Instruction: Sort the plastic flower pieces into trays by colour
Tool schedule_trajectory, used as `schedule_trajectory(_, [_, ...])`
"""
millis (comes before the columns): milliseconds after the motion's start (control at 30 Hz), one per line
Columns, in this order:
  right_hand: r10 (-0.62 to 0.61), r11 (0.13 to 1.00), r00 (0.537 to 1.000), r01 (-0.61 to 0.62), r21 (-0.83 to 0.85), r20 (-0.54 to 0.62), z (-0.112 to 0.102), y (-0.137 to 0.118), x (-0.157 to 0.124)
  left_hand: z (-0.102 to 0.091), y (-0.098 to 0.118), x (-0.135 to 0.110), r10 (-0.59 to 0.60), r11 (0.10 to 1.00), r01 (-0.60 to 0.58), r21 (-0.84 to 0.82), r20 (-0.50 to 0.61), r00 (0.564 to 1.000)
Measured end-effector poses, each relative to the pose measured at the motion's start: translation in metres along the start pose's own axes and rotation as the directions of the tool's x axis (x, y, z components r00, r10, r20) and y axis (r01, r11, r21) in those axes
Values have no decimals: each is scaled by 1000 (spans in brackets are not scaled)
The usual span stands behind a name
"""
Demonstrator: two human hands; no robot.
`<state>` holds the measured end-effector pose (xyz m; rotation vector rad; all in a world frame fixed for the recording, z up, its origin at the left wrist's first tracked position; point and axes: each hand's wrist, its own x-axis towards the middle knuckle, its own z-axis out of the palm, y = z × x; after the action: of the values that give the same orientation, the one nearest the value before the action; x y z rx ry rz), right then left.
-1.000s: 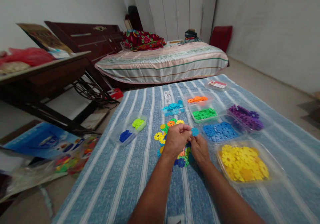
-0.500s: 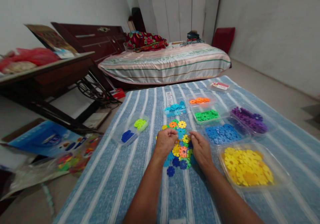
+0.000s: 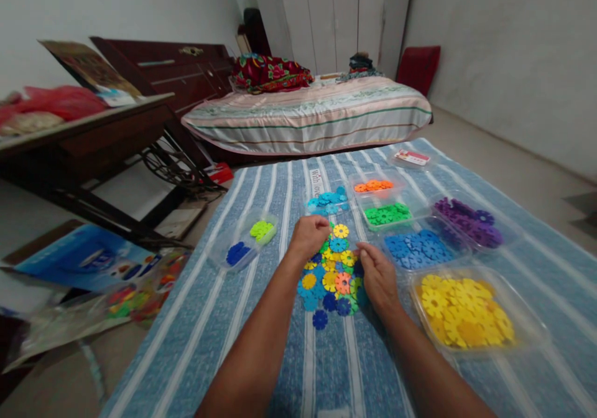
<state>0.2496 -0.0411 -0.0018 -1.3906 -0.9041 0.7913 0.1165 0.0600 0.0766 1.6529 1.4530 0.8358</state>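
Observation:
A mixed pile of flower-shaped plastic discs (image 3: 329, 279) in yellow, blue, green and orange lies on the striped cloth between my hands. My left hand (image 3: 310, 237) is over the pile's far left part, fingers pinched together; whatever they hold is hidden. At the pile's right edge my right hand (image 3: 379, 276) is curled, thumb and forefinger close together, and I cannot make out anything in them. A yellow disc (image 3: 341, 231) and a light blue disc (image 3: 338, 244) show just right of my left fingertips.
Right of the pile stand clear tubs of yellow discs (image 3: 466, 312), blue discs (image 3: 415, 249), purple discs (image 3: 466, 222), green discs (image 3: 387, 214) and orange discs (image 3: 373, 185). Light blue discs (image 3: 328, 202) sit beyond it. A left tub (image 3: 218, 244) holds dark blue and lime discs.
My left hand has moved slightly up and away, over where an orange disc was showing; that disc is out of sight. More of the pile's left side shows. My right hand has barely moved.

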Motion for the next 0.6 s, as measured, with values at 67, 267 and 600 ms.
schedule_trajectory(67, [-7,1000,1000,7,-1,-2,0,-1,0,6,-14,-10,52,981,-59,182,47,998])
schedule_trajectory(267, [-25,1000,1000,25,-7,-1,0,-1,-1,19,-12,-29,121,725,-190,662,149,981])
schedule_trajectory(600, [-32,999,999,32,-23,7,1,0,0,28,-1,-34,104,515,-249,820,229,968])
